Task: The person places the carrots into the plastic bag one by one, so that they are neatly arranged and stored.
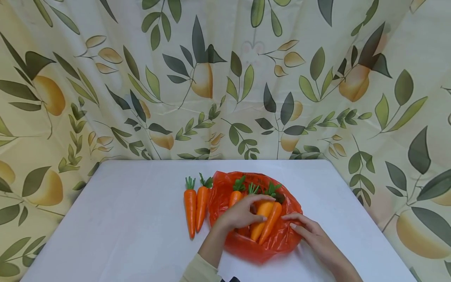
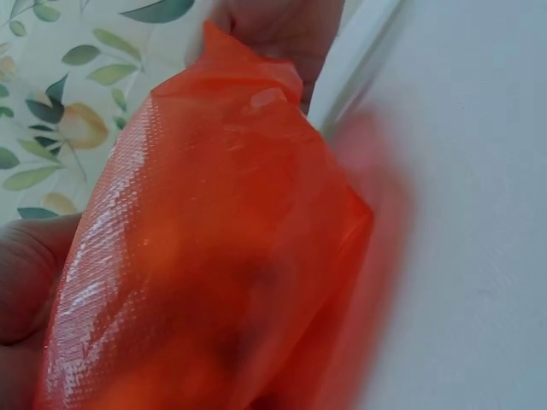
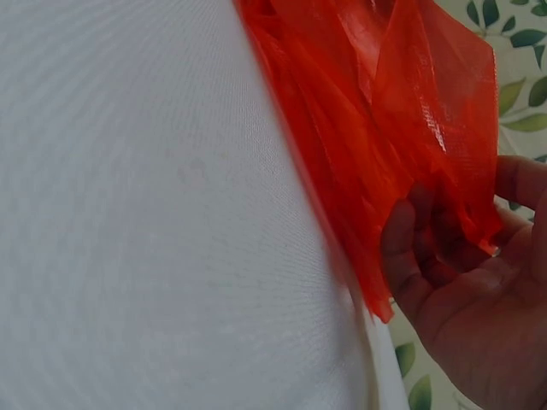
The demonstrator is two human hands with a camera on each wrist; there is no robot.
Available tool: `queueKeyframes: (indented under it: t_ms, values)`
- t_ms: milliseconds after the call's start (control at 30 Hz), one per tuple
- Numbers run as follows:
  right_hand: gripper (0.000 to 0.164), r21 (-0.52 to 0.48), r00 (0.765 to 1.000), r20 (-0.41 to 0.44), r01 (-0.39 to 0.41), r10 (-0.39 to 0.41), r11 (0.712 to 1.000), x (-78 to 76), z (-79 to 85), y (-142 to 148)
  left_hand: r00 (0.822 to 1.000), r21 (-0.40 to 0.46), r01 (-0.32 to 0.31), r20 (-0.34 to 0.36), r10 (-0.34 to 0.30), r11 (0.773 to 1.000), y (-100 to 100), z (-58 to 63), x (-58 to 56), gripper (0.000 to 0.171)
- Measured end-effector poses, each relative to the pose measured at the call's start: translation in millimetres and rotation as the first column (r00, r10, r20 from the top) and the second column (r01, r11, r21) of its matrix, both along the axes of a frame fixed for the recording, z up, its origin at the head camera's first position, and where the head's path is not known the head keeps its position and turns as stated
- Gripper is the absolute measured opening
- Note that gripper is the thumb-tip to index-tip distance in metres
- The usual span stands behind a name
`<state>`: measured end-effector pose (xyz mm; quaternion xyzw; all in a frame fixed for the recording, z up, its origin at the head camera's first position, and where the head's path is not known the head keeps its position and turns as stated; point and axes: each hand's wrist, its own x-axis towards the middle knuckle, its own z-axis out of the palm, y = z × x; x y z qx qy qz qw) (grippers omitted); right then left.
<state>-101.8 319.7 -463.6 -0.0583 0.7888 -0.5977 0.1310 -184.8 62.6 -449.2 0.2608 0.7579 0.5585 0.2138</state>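
Observation:
An open red plastic bag [image 1: 290, 196] sits on the table, with several orange carrots inside it and their green tops at the back. My left hand [image 1: 239, 213] reaches over the bag's near left side. Its curved fingers and thumb grip a lighter orange carrot [image 1: 265, 208] in the bag. Another carrot [image 1: 272, 222] slants right beside that one, and a third carrot [image 1: 235, 198] shows behind the left hand. At the bag's right side, my right hand [image 1: 315, 233] holds the plastic edge; the right wrist view shows the fingers [image 3: 402, 248] curled at the red film.
Two carrots, a left one [image 1: 190, 207] and a right one [image 1: 202, 203], lie side by side on the white table [image 1: 141, 219] just left of the bag. A curtain [image 1: 225, 78] printed with fruit and leaves hangs behind the table and along both sides.

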Motion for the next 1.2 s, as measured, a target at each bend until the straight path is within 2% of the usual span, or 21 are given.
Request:
queueKeyframes:
  t_ms: [367,600,933,1200]
  values:
    - [0.035,-0.025,1.000,-0.027,-0.007,0.007,1.000,0.4,-1.6,0.1,0.998,-0.063,-0.012,-0.070,0.007,0.998,4.0,-3.9,3.7,0.052]
    - [0.034,-0.022,1.000,-0.025,-0.011,0.010,1.000,-0.8,-2.7,0.6,0.997,-0.100,-0.028,-0.075,0.020,0.995,7.4,-3.2,5.9,0.055]
    - [0.034,-0.014,1.000,-0.029,-0.004,0.003,1.000,-1.3,-3.8,-0.7,0.991,-0.163,-0.056,-0.133,0.034,0.985,8.7,0.7,8.1,0.059]
    - [0.034,-0.022,1.000,-0.015,0.001,-0.001,1.000,-0.9,-3.4,-0.9,0.989,-0.193,-0.067,-0.141,0.040,0.979,8.7,0.3,7.2,0.058]
